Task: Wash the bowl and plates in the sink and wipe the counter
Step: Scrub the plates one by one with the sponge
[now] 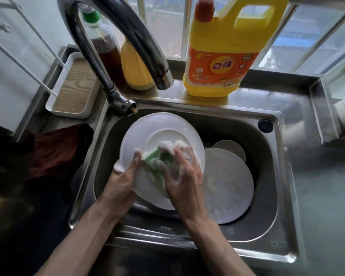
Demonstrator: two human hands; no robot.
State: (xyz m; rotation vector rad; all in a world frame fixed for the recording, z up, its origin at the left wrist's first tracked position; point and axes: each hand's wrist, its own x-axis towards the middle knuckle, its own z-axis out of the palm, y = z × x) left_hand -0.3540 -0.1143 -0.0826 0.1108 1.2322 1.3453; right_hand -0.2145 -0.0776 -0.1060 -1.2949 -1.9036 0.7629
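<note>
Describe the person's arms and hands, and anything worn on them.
Both forearms are bare: no sleeves, gloves, watch or rings show. White soap foam coats much of the right hand; the left hand carries only a little.
</note>
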